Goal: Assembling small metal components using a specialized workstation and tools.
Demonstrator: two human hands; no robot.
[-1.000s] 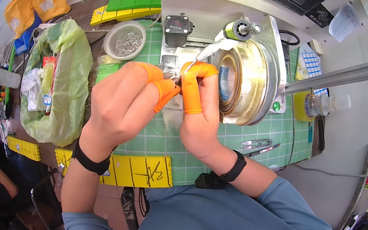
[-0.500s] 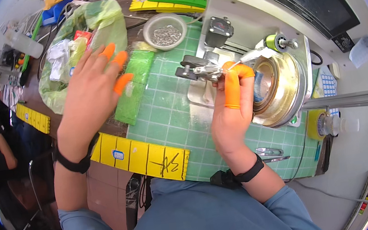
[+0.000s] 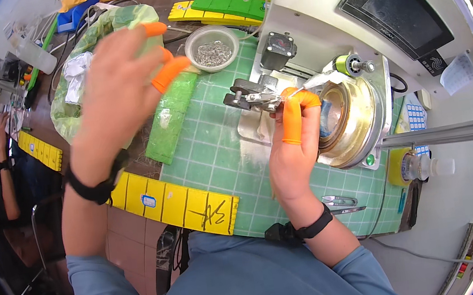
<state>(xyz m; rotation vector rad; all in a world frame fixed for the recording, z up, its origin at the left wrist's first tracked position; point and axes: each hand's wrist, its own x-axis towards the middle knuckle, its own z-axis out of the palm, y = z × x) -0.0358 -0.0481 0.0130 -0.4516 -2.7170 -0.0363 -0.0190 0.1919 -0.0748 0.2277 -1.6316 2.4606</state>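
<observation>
My left hand (image 3: 121, 91), with orange finger cots, is raised over the pale green plastic bag (image 3: 139, 18). It is blurred by motion, but its fingers are apart and nothing shows in them. A white bowl of small metal parts (image 3: 212, 49) stands just beyond its fingertips. My right hand (image 3: 294, 140), also in orange finger cots, pinches at the tip of a small metal clamp with black rollers (image 3: 253, 94) on the machine. What lies between those fingertips is too small to make out. Right beside this hand is a round, brass-coloured machine drum (image 3: 355, 120).
The machine's dark screen (image 3: 394, 7) rises at the right. On the green cutting mat (image 3: 200, 164) lie a green strip (image 3: 170, 123) and tweezers (image 3: 342, 200). A yellow strip (image 3: 175, 202) runs along the near edge. A yellow bottle (image 3: 406, 167) stands right; another person's arm (image 3: 7, 177) shows far left.
My left hand has moved away from me and slightly right, closer to the bowl. The right hand keeps its pinch at the clamp. The whole view has shifted a little.
</observation>
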